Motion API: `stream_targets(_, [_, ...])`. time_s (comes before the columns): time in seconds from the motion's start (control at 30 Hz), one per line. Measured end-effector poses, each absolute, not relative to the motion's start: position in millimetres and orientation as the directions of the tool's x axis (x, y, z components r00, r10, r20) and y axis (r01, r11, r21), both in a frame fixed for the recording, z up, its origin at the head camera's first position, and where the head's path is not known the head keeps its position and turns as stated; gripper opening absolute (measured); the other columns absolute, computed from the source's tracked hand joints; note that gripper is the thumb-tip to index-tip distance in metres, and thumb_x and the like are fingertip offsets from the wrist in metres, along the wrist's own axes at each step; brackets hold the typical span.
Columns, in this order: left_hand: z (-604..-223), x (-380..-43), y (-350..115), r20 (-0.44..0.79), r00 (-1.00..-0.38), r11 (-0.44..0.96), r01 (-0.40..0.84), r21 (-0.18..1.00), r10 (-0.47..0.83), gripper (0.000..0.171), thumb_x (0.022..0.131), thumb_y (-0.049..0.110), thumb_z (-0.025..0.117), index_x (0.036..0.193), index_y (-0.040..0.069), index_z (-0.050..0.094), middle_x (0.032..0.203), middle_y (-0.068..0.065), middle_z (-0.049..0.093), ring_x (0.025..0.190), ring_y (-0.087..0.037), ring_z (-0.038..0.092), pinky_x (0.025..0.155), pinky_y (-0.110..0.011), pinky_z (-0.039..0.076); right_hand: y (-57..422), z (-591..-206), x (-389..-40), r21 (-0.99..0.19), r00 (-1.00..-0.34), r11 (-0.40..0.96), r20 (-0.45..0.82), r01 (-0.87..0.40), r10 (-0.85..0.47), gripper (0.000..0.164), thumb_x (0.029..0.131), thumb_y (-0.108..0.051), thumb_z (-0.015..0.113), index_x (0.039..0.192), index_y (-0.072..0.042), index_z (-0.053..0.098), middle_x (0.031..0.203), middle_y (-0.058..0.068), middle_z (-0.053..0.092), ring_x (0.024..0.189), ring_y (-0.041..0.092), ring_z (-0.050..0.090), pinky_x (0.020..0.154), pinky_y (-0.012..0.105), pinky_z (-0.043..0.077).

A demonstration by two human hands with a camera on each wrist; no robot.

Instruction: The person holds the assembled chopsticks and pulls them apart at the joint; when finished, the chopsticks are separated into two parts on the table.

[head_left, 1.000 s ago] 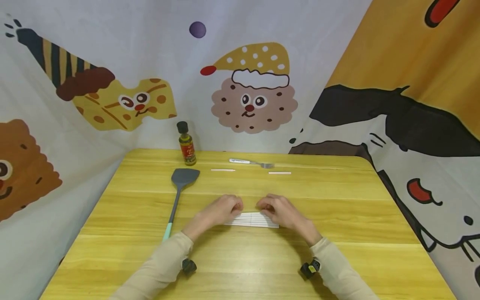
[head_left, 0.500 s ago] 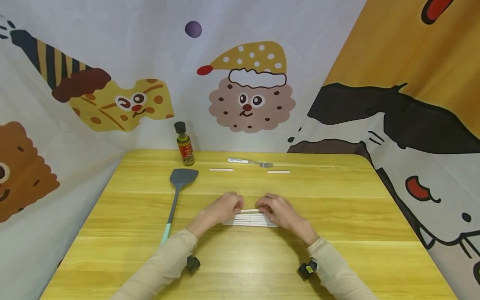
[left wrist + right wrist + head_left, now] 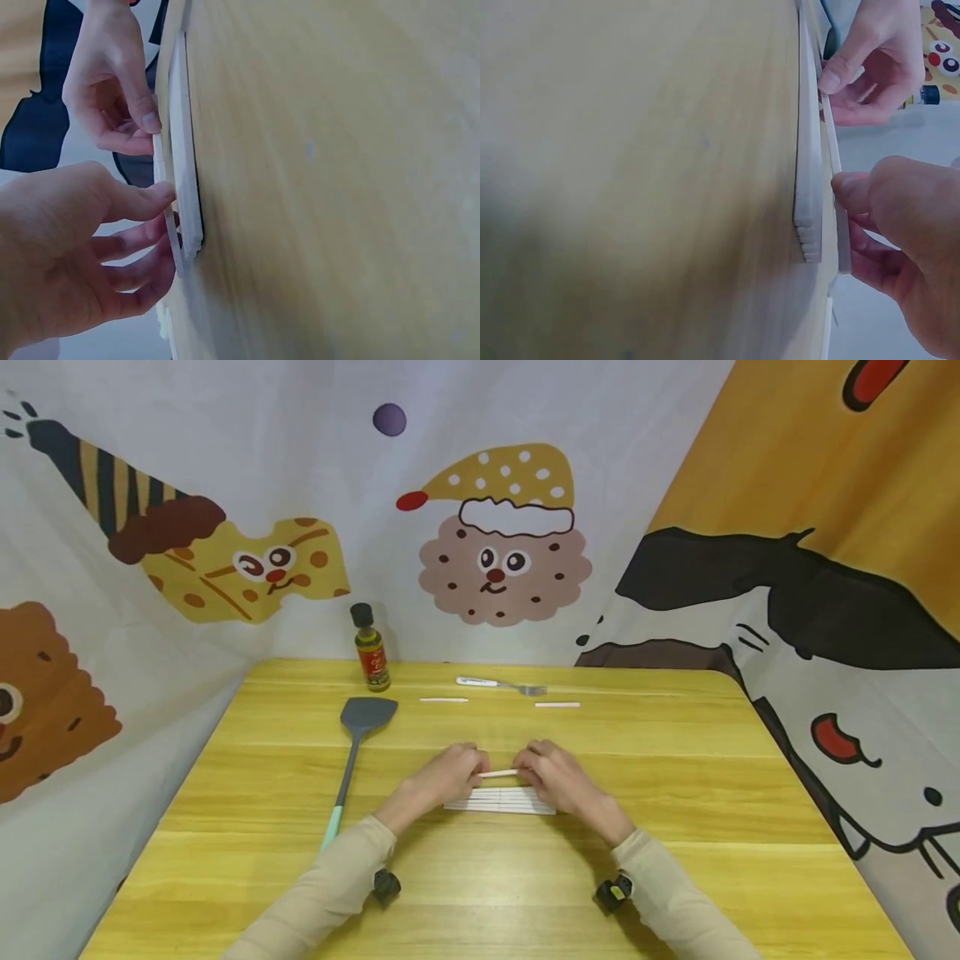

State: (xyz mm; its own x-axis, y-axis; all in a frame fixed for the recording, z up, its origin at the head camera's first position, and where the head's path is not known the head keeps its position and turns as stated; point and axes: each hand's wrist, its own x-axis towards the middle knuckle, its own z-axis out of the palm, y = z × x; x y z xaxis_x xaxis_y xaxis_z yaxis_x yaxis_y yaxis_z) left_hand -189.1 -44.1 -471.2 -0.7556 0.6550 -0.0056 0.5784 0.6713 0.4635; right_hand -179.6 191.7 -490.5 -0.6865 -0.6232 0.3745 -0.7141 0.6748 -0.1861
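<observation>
A thin white stick (image 3: 498, 773) spans the gap between both hands. My left hand (image 3: 453, 772) pinches one end between thumb and fingers, and my right hand (image 3: 553, 775) does the same at the other. Just nearer to me, a row of several white sticks (image 3: 500, 801) lies side by side on the table, partly covered by the hands at its ends. From the right wrist, the held stick (image 3: 832, 142) runs roughly along the row (image 3: 807, 165), with a narrow gap between them. The left wrist view shows the left thumb (image 3: 154, 196) pressed on the stick.
Two loose white sticks, one left (image 3: 444, 700) and one right (image 3: 557, 704), lie farther back on the wooden table (image 3: 480, 877). Behind them is a white-handled fork (image 3: 495, 683). A grey spatula (image 3: 366, 714) lies to the left, below an upright dark-capped bottle (image 3: 372, 652).
Both hands have moved slightly away from me with the stick. It was hidden a second ago, then showed at the row's far edge, and now appears farther off from the row.
</observation>
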Motion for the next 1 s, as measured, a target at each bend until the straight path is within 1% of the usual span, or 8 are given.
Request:
stream_targets(0.2, [-469, -186, -47, 0.055, -0.750, 0.670, 0.618, 0.411, 0.659, 0.007, 0.094, 0.005, 0.069, 0.100, 0.005, 0.072, 0.095, -0.004, 0.066, 0.085, -0.016, 0.064, 0.074, -0.024, 0.056, 192, -486, -178, -0.156, -0.675, 0.674, 0.371, -0.722, -0.638, 0.004, 0.091, -0.006, 0.073, 0.095, -0.008, 0.075, 0.093, 0.001, 0.069, 0.084, 0.017, 0.063, 0.074, 0.029, 0.057])
stream_targets(0.37, [-470, -182, -49, 0.198, -0.705, 0.649, 0.707, 0.282, 0.681, 0.006, 0.093, 0.001, 0.068, 0.098, 0.004, 0.069, 0.092, -0.006, 0.065, 0.082, -0.017, 0.064, 0.070, -0.024, 0.057, 192, -484, -177, -0.120, -0.642, 0.659, 0.407, -0.742, -0.649, 0.005, 0.091, -0.005, 0.073, 0.096, -0.007, 0.073, 0.095, 0.002, 0.068, 0.086, 0.018, 0.062, 0.076, 0.028, 0.057])
stream_targets(0.43, [-469, -179, -50, 0.260, -0.681, 0.644, 0.732, 0.223, 0.684, 0.007, 0.091, -0.001, 0.069, 0.096, 0.004, 0.068, 0.090, -0.006, 0.063, 0.080, -0.017, 0.063, 0.068, -0.024, 0.056, 192, -482, -177, -0.107, -0.624, 0.650, 0.428, -0.753, -0.653, 0.006, 0.090, -0.005, 0.073, 0.096, -0.007, 0.072, 0.096, 0.003, 0.068, 0.086, 0.018, 0.062, 0.076, 0.028, 0.057])
stream_targets(0.53, [-467, -175, -52, 0.317, -0.654, 0.647, 0.749, 0.144, 0.687, 0.011, 0.089, -0.001, 0.071, 0.096, 0.005, 0.066, 0.089, -0.006, 0.063, 0.080, -0.016, 0.062, 0.068, -0.022, 0.056, 193, -478, -177, -0.091, -0.597, 0.631, 0.452, -0.770, -0.663, 0.006, 0.091, -0.007, 0.072, 0.097, -0.006, 0.071, 0.096, 0.002, 0.068, 0.087, 0.017, 0.062, 0.077, 0.027, 0.058])
stream_targets(0.7, [-463, -171, -56, 0.371, -0.616, 0.655, 0.755, 0.027, 0.695, 0.020, 0.080, -0.004, 0.076, 0.095, 0.006, 0.065, 0.090, -0.006, 0.063, 0.082, -0.017, 0.062, 0.070, -0.020, 0.057, 192, -474, -178, -0.014, -0.511, 0.584, 0.500, -0.812, -0.699, 0.006, 0.091, -0.006, 0.070, 0.097, -0.006, 0.069, 0.094, 0.002, 0.066, 0.084, 0.016, 0.060, 0.074, 0.024, 0.056])
stream_targets(0.77, [-461, -169, -58, 0.386, -0.613, 0.659, 0.752, 0.016, 0.690, 0.023, 0.077, -0.006, 0.076, 0.094, 0.006, 0.064, 0.091, -0.005, 0.063, 0.083, -0.017, 0.062, 0.070, -0.019, 0.056, 191, -473, -178, 0.009, -0.480, 0.567, 0.521, -0.824, -0.706, 0.006, 0.090, -0.005, 0.069, 0.096, -0.005, 0.069, 0.093, 0.003, 0.065, 0.083, 0.017, 0.060, 0.072, 0.023, 0.056])
stream_targets(0.9, [-457, -167, -62, 0.419, -0.610, 0.661, 0.750, 0.032, 0.672, 0.032, 0.069, -0.011, 0.075, 0.093, 0.006, 0.063, 0.091, -0.005, 0.062, 0.084, -0.017, 0.061, 0.071, -0.019, 0.056, 188, -470, -179, 0.019, -0.445, 0.546, 0.554, -0.838, -0.703, 0.005, 0.090, -0.002, 0.067, 0.096, -0.003, 0.067, 0.092, 0.005, 0.065, 0.081, 0.017, 0.060, 0.071, 0.022, 0.055])
stream_targets(1.0, [-456, -167, -64, 0.465, -0.585, 0.641, 0.766, 0.047, 0.665, 0.037, 0.063, -0.015, 0.073, 0.092, 0.005, 0.063, 0.091, -0.006, 0.061, 0.085, -0.017, 0.061, 0.072, -0.020, 0.056, 187, -467, -180, 0.027, -0.427, 0.536, 0.570, -0.844, -0.702, 0.006, 0.090, 0.000, 0.067, 0.096, -0.002, 0.067, 0.091, 0.006, 0.065, 0.080, 0.018, 0.060, 0.070, 0.023, 0.056])
